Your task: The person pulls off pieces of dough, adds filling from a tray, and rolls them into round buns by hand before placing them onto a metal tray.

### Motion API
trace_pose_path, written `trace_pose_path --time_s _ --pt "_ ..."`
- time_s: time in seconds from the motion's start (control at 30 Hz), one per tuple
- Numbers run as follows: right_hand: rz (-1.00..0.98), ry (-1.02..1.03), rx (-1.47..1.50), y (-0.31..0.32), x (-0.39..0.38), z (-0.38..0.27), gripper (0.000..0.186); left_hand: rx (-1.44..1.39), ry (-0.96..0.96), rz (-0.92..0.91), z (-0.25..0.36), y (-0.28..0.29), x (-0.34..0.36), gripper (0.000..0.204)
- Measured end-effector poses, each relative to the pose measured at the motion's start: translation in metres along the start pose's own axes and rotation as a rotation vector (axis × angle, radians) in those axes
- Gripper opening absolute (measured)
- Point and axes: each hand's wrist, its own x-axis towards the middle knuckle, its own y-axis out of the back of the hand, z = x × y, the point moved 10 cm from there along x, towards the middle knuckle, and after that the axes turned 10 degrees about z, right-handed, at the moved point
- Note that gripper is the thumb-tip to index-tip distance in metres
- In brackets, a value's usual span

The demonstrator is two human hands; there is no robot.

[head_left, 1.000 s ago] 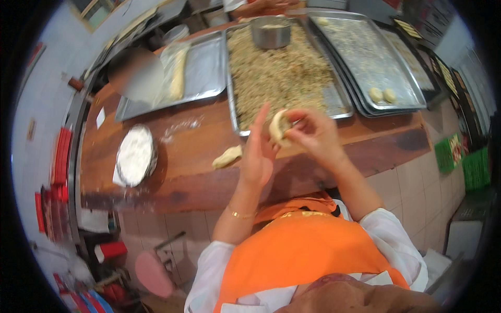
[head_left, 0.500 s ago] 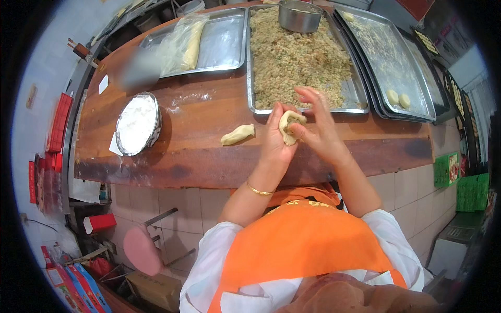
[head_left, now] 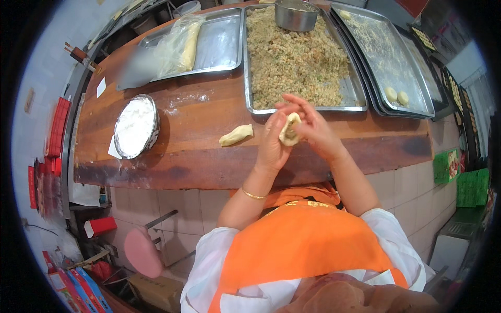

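Over the table (head_left: 193, 141), cupping hollowed dough (head_left: 290, 131) in the half-curled left hand (head_left: 273, 138), apparently working its rim with the loosely open right hand (head_left: 321, 135), and likely needing next to gather it evenly inward.

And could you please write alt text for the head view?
Someone's left hand holds a dough cup, the right hand touching it, at a wooden table bearing a dough strip, a bowl of white powder and a tray of crumbly mixture.

There is one dough shell (head_left: 287, 135), one loose dough piece (head_left: 236, 135), two paired balls (head_left: 391, 95), one bowl (head_left: 155, 136), one pot (head_left: 296, 22).
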Motion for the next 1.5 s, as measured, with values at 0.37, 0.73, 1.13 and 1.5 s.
trace_pose_path --time_s 0.37,0.73,1.13,1.5 --pt "0.071 0.418 -1.066 0.048 0.050 -0.046 0.051 -0.300 0.204 0.106 -0.007 0.038 0.025 0.026" --pt "-0.079 0.319 -0.591 0.008 0.009 -0.013 0.056 -0.227 0.223 0.131 -0.023 0.015 0.016 0.029" --pt "-0.049 0.094 -0.165 -0.002 0.003 0.008 0.057 -0.013 0.110 -0.113 0.005 -0.018 -0.004 0.038" --pt "-0.298 0.041 -0.073 -0.020 -0.025 0.015 0.059 0.530 -0.089 0.155 0.005 0.029 -0.033 0.048"
